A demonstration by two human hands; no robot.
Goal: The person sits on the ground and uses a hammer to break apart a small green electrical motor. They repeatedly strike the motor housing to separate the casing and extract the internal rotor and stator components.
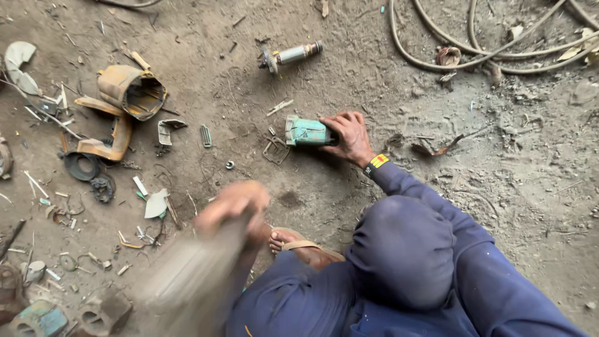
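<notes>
Seen from above, squatting over a dirt floor [499, 156] strewn with scrap. Right hand [350, 136] stretched forward, its grip closed over the near end of a green cylindrical motor housing [307, 131]. Housing lying on its side on the dirt, open end pointing left, away from the palm; fingers wrapped over the top, thumb side toward the body. Inside of the housing not visible from here. Just left of that open end, a bent wire clip [275, 150] flat on the ground, close to the housing.

Left hand [232, 201] blurred by motion, lower and nearer the body, well apart from the housing. Grip closed around a long blurred tool [187, 281]; kind of tool impossible to tell. A sandalled foot [299, 244] just right of that hand.

Farther off, beyond the housing, a motor armature [290, 56] lying alone on the dirt. To the left, a split orange casing [131, 92], hollow side up, holding only dirt as far as can be seen. Below it a black ring [82, 166]. At top right, loops of tan hose [474, 56].
</notes>
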